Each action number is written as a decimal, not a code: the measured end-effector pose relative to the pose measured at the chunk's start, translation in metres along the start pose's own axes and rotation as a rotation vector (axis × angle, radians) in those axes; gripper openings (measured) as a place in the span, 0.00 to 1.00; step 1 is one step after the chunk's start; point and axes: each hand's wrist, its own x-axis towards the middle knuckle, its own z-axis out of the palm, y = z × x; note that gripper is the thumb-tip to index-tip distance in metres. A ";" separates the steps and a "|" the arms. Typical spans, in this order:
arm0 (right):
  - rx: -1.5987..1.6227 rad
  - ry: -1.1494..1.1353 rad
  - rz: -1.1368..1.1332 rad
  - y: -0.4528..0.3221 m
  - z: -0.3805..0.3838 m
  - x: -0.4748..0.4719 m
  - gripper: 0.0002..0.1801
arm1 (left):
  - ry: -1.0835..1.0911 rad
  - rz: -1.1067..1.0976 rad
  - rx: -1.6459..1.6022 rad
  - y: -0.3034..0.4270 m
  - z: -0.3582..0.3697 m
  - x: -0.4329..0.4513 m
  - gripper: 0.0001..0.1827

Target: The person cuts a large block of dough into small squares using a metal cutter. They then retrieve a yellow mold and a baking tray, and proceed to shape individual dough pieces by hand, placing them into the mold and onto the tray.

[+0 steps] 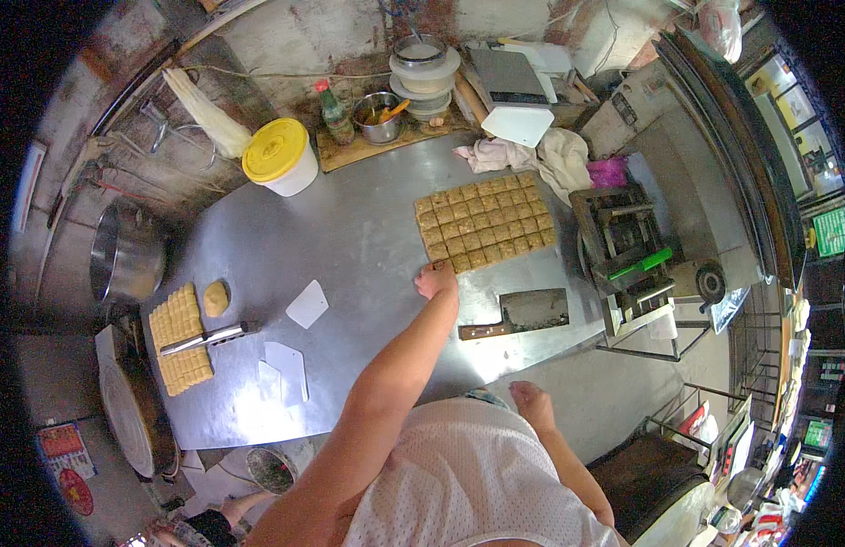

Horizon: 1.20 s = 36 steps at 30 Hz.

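Note:
A slab of brown pastry squares, cut in a grid (pixel 487 222), lies on the steel table (pixel 368 225). At its near left corner piece is my left hand (pixel 437 279), fingertips touching it; whether they grip is hidden. My right hand (pixel 530 402) hangs beyond the table's near edge, with nothing visible in it. A cleaver with a wooden handle (pixel 534 311) lies just right of my left hand. White plastic scrapers (pixel 307 304) rest left of centre. Farther left, a metal tool (pixel 204 338) lies across pale cut dough (pixel 178 314), beside a dough lump (pixel 216 299).
A white tub with a yellow lid (pixel 280 156), a green bottle (pixel 335 115) and a metal pot (pixel 379 117) line the back. Cloths (pixel 559 161) and a metal frame with a green-handled tool (pixel 640 263) stand right. Another person's arm (pixel 248 504) shows at lower left.

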 end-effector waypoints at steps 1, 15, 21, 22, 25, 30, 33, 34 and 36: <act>0.005 -0.004 -0.033 0.002 -0.002 0.003 0.13 | 0.030 -0.001 0.029 0.004 -0.001 -0.007 0.20; -0.103 -0.059 -0.154 -0.001 -0.045 0.077 0.10 | 0.104 0.295 -0.412 0.005 -0.011 -0.029 0.20; -0.143 -0.094 -0.266 -0.011 -0.042 0.100 0.10 | 0.016 0.172 -0.572 -0.020 -0.018 -0.007 0.24; -0.157 -0.115 -0.296 -0.016 -0.042 0.101 0.10 | -0.085 -0.004 -0.616 -0.026 -0.032 -0.002 0.23; -0.138 -0.198 -0.374 -0.046 -0.033 0.108 0.13 | -0.497 -0.213 -1.036 -0.051 -0.095 -0.005 0.19; 0.343 -0.421 -0.255 -0.141 0.025 0.130 0.27 | -0.691 0.083 -1.035 -0.059 -0.182 -0.050 0.17; 1.162 -0.603 0.299 -0.202 0.079 0.138 0.32 | -0.473 0.531 -0.614 -0.061 -0.207 -0.080 0.18; 1.160 -0.615 0.283 -0.216 0.091 0.132 0.31 | -0.342 0.712 -0.450 -0.063 -0.215 -0.084 0.19; 1.246 -0.818 0.078 -0.240 0.118 0.125 0.30 | 0.009 1.066 -0.218 -0.068 -0.230 -0.087 0.22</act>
